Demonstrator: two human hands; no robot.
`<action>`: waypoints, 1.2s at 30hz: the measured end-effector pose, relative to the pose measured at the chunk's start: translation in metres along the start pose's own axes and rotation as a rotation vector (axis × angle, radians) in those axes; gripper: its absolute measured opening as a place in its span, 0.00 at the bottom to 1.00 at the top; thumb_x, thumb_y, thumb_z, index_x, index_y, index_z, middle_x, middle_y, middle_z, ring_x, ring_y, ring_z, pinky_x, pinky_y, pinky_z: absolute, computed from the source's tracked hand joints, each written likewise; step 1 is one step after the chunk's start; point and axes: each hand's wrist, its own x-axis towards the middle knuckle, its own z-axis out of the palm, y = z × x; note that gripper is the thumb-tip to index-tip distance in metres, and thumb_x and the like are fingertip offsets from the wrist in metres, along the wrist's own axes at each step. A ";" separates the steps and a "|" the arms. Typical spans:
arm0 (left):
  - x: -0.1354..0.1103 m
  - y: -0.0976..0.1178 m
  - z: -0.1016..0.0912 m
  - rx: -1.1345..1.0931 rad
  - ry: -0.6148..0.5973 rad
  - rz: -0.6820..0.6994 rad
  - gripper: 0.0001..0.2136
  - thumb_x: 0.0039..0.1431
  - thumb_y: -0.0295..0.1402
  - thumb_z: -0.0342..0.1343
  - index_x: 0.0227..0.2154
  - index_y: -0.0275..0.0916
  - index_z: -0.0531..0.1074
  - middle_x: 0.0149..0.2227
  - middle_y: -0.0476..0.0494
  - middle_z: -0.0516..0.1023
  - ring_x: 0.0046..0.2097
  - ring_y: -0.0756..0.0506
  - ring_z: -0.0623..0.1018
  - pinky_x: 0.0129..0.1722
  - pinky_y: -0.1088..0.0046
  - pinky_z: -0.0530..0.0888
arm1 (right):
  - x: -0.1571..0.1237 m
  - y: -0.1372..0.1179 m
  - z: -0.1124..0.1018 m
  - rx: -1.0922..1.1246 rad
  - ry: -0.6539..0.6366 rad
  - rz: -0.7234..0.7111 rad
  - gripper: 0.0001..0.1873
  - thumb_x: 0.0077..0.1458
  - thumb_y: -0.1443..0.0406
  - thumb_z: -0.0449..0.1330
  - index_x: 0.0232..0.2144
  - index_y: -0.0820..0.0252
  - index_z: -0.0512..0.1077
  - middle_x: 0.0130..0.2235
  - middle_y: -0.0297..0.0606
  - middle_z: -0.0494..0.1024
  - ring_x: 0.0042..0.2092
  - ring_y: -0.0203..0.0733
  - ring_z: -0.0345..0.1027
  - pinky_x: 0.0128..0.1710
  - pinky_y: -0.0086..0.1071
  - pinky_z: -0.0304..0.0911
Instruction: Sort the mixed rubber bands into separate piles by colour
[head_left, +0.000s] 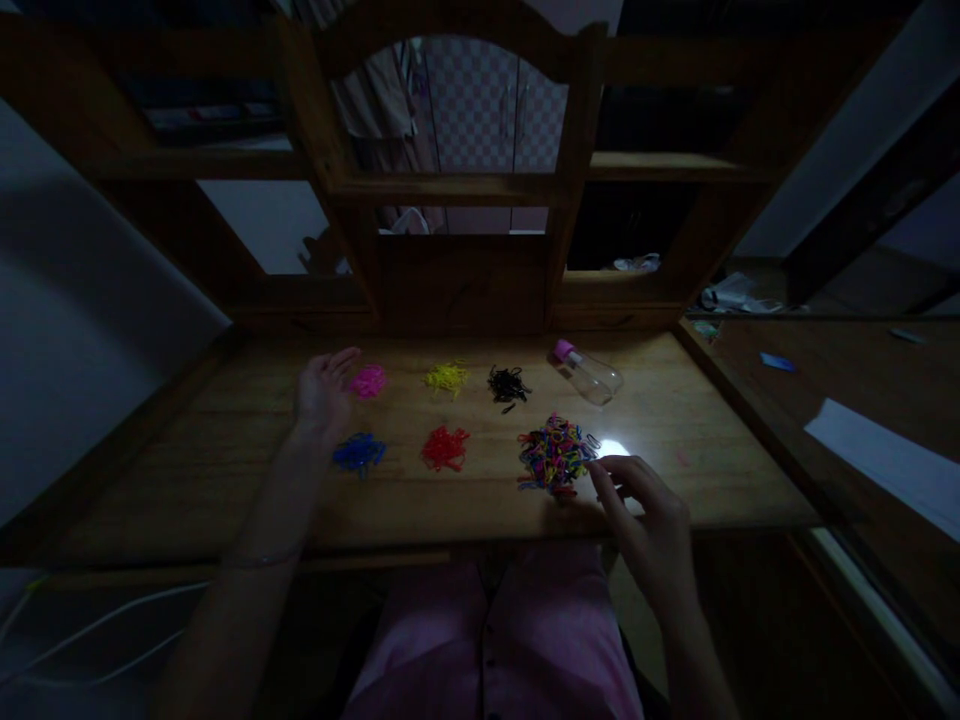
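Small coloured elastic bands lie sorted on a wooden desk (225, 470): a pink pile (367, 381), a yellow pile (447, 377), a black pile (507, 386), a blue pile (359, 452) and a red pile (445, 448). A larger mixed pile (553, 455) sits to the right. My left hand (322, 392) rests beside the pink pile, fingers loosely apart. My right hand (637, 505) hovers at the right edge of the mixed pile, fingertips curled together; I cannot make out anything in them.
A clear bottle with a pink cap (589, 373) lies on its side behind the mixed pile. A wooden shelf unit (465, 190) rises at the desk's back. A side surface on the right holds papers (885, 460). The room is dim.
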 end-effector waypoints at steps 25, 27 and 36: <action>-0.217 -0.072 0.079 0.721 -0.691 0.350 0.10 0.62 0.28 0.51 0.43 0.44 0.74 0.44 0.43 0.75 0.48 0.43 0.74 0.49 0.66 0.70 | 0.012 0.066 -0.007 -0.337 -0.335 -0.011 0.07 0.56 0.65 0.55 0.37 0.59 0.71 0.35 0.40 0.76 0.33 0.41 0.70 0.32 0.32 0.64; -0.216 -0.074 0.078 0.720 -0.681 0.346 0.10 0.62 0.29 0.51 0.42 0.44 0.74 0.43 0.43 0.75 0.47 0.43 0.74 0.48 0.66 0.70 | 0.014 0.064 -0.008 -0.339 -0.327 -0.010 0.05 0.55 0.66 0.56 0.34 0.59 0.72 0.33 0.39 0.75 0.32 0.41 0.69 0.31 0.32 0.63; -0.213 -0.075 0.075 0.666 -0.588 0.274 0.08 0.62 0.33 0.52 0.37 0.45 0.76 0.39 0.45 0.77 0.43 0.43 0.76 0.44 0.69 0.70 | 0.036 0.056 -0.007 -0.222 -0.028 -0.036 0.11 0.58 0.63 0.56 0.41 0.60 0.72 0.41 0.43 0.75 0.38 0.42 0.70 0.36 0.34 0.66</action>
